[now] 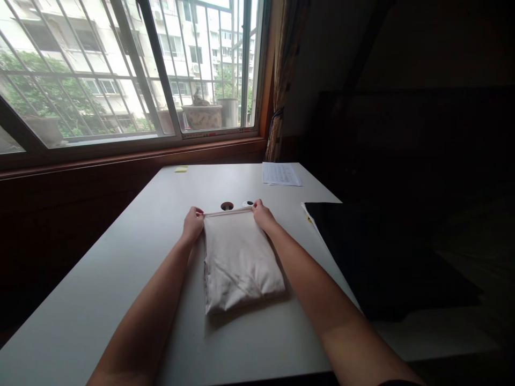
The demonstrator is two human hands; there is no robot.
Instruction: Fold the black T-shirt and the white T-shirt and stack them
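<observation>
A folded piece of pale, whitish cloth lies on the white table in front of me, creased towards its near edge. Its exact kind of garment or fabric I cannot make out. My left hand pinches the far left corner, fingers closed on the edge. At the far right corner my right hand grips the same edge between thumb and fingers. The far edge runs straight between both hands.
Just beyond the cloth is a round hole in the tabletop, with a white round cover beside it. Printed papers and a yellow note lie at the back. Dark cloth covers the right side. A barred window stands behind.
</observation>
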